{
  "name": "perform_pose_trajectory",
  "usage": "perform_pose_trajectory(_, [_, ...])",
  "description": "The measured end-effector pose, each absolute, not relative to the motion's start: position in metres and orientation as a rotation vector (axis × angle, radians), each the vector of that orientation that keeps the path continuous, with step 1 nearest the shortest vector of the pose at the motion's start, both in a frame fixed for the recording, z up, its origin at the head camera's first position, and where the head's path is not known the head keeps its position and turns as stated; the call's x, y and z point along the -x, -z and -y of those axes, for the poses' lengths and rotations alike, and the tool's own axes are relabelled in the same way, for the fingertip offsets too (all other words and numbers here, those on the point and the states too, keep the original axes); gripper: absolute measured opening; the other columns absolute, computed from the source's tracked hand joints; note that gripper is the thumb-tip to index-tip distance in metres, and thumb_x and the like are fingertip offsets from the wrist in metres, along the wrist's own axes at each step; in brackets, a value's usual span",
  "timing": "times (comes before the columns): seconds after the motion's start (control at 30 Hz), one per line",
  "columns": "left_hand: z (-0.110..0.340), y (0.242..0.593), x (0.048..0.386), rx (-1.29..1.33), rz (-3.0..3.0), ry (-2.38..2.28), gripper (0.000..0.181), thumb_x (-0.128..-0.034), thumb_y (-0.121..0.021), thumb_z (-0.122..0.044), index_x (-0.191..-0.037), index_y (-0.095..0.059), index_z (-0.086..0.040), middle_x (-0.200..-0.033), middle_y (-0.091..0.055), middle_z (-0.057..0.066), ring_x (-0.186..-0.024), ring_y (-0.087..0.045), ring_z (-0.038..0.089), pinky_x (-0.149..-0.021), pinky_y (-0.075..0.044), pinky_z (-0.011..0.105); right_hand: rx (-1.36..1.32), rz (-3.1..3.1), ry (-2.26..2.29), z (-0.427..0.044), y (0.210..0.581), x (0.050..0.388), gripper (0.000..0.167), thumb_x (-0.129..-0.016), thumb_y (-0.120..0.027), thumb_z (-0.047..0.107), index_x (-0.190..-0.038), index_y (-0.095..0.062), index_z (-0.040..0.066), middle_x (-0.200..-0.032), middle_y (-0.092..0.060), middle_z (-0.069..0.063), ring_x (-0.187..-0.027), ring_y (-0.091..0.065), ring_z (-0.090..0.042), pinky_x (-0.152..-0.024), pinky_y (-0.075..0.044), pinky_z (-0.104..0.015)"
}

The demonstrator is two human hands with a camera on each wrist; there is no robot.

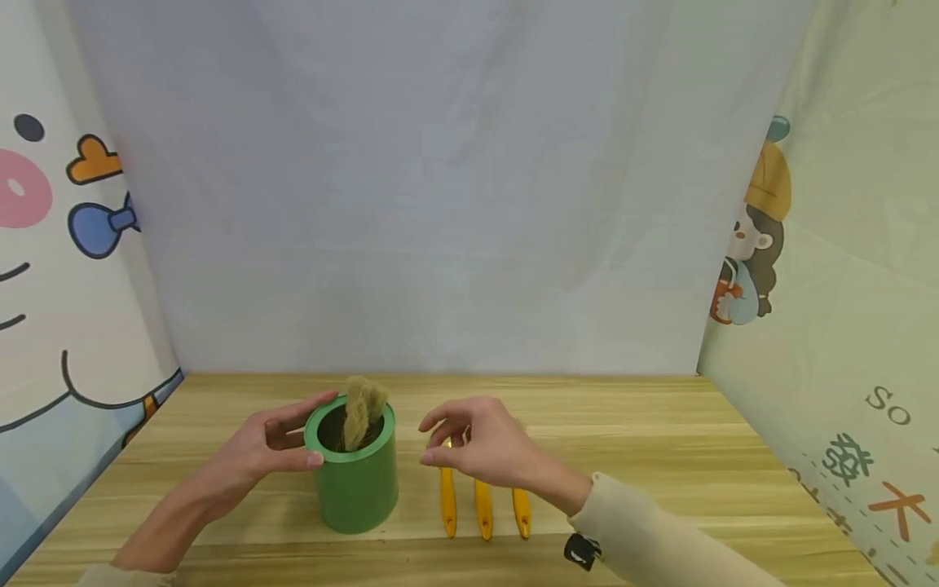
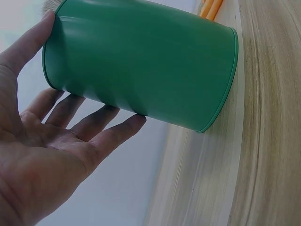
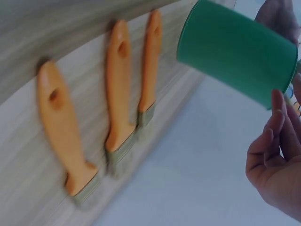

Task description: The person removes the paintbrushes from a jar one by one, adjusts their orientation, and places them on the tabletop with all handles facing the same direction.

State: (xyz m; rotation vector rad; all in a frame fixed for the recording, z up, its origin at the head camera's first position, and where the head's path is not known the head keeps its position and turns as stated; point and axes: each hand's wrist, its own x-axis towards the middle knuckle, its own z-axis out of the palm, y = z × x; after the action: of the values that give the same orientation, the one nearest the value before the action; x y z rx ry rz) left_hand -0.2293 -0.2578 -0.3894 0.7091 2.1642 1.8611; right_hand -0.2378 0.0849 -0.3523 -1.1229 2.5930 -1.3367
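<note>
A green can stands upright on the table, with a beige bristly tuft sticking out of its mouth. My left hand holds the can from the left, its thumb at the rim and fingertips against the side, as the left wrist view shows for the hand. To the right, my right hand hovers with loosely bent fingers and nothing in them. Below it lie three paintbrushes with orange handles: a left brush, a middle brush and a right brush. Their bristles are mostly hidden in the head view.
The wood-grain table runs back to a pale grey cloth. Printed cloths hang at both sides, a cartoon one on the left and a greenish one on the right. A small black tag shows beside the right sleeve.
</note>
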Motion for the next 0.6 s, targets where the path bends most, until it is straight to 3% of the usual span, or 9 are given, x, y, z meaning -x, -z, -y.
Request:
perform_pose_trajectory(0.3, [0.257, 0.39, 0.23, -0.724, -2.147, -1.865, 0.074, -0.1003, -0.068, -0.005, -0.166, -0.035, -0.01, -0.168, -0.027, 0.023, -0.144, -0.036, 0.057, -0.096, -0.055, 0.041, 1.199, -2.692, 1.557, -0.047, 0.353, 0.223, 0.029, -0.087, -0.09, 0.02, -0.113, -0.08, 0.01, -0.093, -0.078, 0.007, -0.065, -0.054, -0.006, -0.059, -0.044, -0.023])
perform_pose_trajectory(0.6, [0.258, 0.389, 0.229, -0.728, -2.14, -1.858, 0.074, -0.1015, -0.067, -0.006, -0.166, -0.032, -0.007, -0.169, -0.024, 0.024, -0.144, -0.033, 0.059, -0.096, -0.056, 0.041, 1.084, -2.72, 1.628, -0.022, 0.353, 0.223, 0.043, -0.083, -0.093, 0.028, -0.121, -0.079, 0.015, -0.09, -0.077, 0.01, -0.06, -0.054, -0.011, -0.053, -0.043, -0.023])
